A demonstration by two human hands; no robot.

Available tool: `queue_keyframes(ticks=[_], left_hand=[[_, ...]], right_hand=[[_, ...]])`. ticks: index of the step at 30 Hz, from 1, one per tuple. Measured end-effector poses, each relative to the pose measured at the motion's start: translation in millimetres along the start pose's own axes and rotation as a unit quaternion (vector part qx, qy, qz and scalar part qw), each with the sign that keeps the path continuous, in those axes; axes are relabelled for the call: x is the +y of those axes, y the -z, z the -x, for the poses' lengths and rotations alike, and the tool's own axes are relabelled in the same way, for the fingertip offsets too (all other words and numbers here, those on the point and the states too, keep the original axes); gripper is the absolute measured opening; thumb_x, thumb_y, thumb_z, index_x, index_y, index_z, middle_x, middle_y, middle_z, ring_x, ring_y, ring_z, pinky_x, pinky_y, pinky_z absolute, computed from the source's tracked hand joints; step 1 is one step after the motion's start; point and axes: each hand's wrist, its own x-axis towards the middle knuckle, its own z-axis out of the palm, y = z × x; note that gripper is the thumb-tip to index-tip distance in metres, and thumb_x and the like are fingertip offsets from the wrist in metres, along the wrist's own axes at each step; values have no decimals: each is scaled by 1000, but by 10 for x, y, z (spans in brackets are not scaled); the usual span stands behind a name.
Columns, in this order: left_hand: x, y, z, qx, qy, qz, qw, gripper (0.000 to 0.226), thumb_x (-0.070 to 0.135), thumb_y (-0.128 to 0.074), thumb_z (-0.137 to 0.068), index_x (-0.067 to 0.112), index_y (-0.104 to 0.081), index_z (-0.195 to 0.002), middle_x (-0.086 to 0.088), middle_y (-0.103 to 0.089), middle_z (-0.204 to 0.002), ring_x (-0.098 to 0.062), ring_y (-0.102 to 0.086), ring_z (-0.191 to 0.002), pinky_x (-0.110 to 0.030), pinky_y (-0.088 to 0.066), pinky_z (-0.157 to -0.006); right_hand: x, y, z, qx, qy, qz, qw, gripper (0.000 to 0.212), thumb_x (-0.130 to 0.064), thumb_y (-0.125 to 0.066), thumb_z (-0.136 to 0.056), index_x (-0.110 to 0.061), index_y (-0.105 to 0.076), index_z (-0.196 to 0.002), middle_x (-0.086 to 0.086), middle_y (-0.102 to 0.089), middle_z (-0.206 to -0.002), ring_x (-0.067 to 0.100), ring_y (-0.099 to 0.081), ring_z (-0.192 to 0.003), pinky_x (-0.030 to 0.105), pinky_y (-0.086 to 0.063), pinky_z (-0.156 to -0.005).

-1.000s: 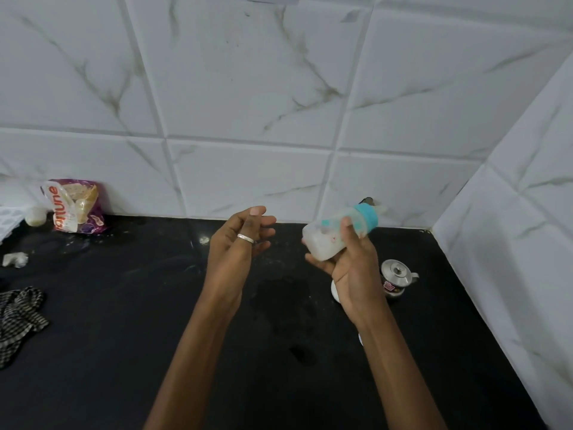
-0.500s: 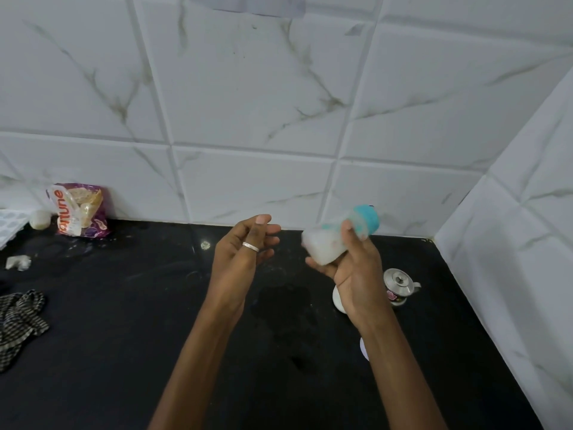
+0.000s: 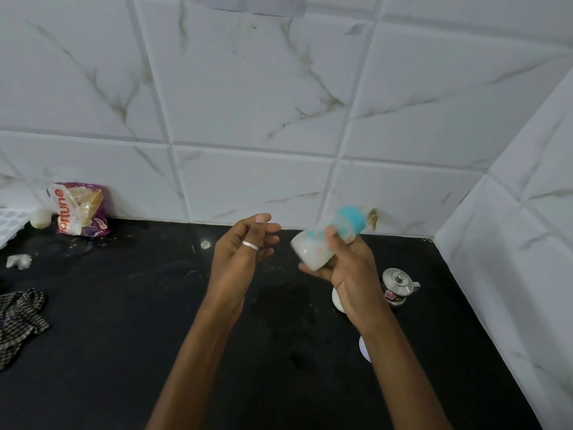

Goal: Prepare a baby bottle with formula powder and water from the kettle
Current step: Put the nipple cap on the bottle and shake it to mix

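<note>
My right hand (image 3: 347,271) grips a baby bottle (image 3: 322,243) with a blue collar, held above the black counter (image 3: 124,321) and tilted, its base pointing left and its top toward the back wall. The bottle is blurred and looks milky white inside. My left hand (image 3: 245,252), wearing a ring, hovers just left of the bottle with fingers loosely curved and nothing in it. A small steel kettle-shaped pot with a lid (image 3: 398,285) stands on the counter right of my right wrist.
A white round object (image 3: 338,301) lies partly hidden under my right hand, another white disc (image 3: 363,349) beside my forearm. A purple food packet (image 3: 79,209) leans on the tiled wall at left, with a white tray (image 3: 9,225) and checked cloth (image 3: 18,318) further left.
The bottle has shifted slightly between frames and is motion-blurred now. My left hand stays close beside it, empty.
</note>
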Motion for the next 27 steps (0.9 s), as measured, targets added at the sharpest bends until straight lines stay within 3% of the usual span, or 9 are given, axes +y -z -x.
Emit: queue_keyframes(ticks=[2,6,10,14,17,22,25,27], left_hand=[[-1,-6,9,-1,0,0,1000,31,42,-62,-95,21,-73,-115,-3,-79,-110,-17,-74,-98,-33,-56,-86],[16,-28,10,1,2,-1,1000,24,29,-58,-103,16,-72,-117,-5,-79,-110,-18,-73,-97,-33,-56,-85],[58,-37,47,-4,-3,0,1000,28,35,-60,-99,17,-72,-116,-4,-79,-110,-17,-73,-97,-32,-58,-86],[64,-17,59,3,1,-3,1000,25,30,-58,-103,15,-72,-119,-4,-79,-110,-18,-73,-97,-32,-58,-86],[73,5,88,0,-1,-3,1000,31,37,-60,-99,16,-72,-119,-4,-79,-111,-18,-74,-99,-34,-59,-89],[63,27,87,4,2,-1,1000,30,36,-62,-99,16,-72,-119,-4,-79,-111,-19,-74,-99,-31,-57,-85],[72,40,110,0,-3,0,1000,41,48,-64,-89,20,-73,-117,-3,-79,-111,-17,-74,-99,-27,-58,-83],[73,46,121,-1,-5,1,1000,38,47,-64,-90,20,-73,-116,-3,-79,-111,-16,-74,-97,-27,-59,-82]], right_hand=[[-19,-16,-9,18,10,-44,999,50,-43,-71,-91,-17,-55,-131,14,-71,-124,34,-73,-113,46,-64,-76],[-40,-16,10,-48,2,67,997,48,-42,-73,-85,-20,-60,-126,4,-75,-115,27,-73,-112,45,-64,-75],[-67,-70,-3,16,15,-37,999,67,-49,-73,-84,-13,-53,-136,13,-72,-125,34,-73,-113,45,-63,-75],[-48,-43,26,-57,-3,81,995,59,-49,-79,-81,-22,-59,-130,2,-75,-117,27,-72,-114,46,-64,-77],[-72,-70,6,-16,3,-35,999,65,-46,-73,-85,-13,-53,-138,15,-70,-128,35,-71,-116,45,-63,-75],[-58,-87,30,-52,-6,59,997,65,-48,-80,-79,-19,-58,-132,12,-70,-126,30,-72,-115,51,-64,-79],[-66,-110,34,-2,8,-61,998,67,-46,-74,-84,-12,-53,-138,16,-70,-129,36,-71,-115,46,-63,-75],[-66,-131,61,0,7,-48,999,71,-49,-76,-78,-14,-54,-136,15,-71,-126,34,-72,-114,45,-63,-75]])
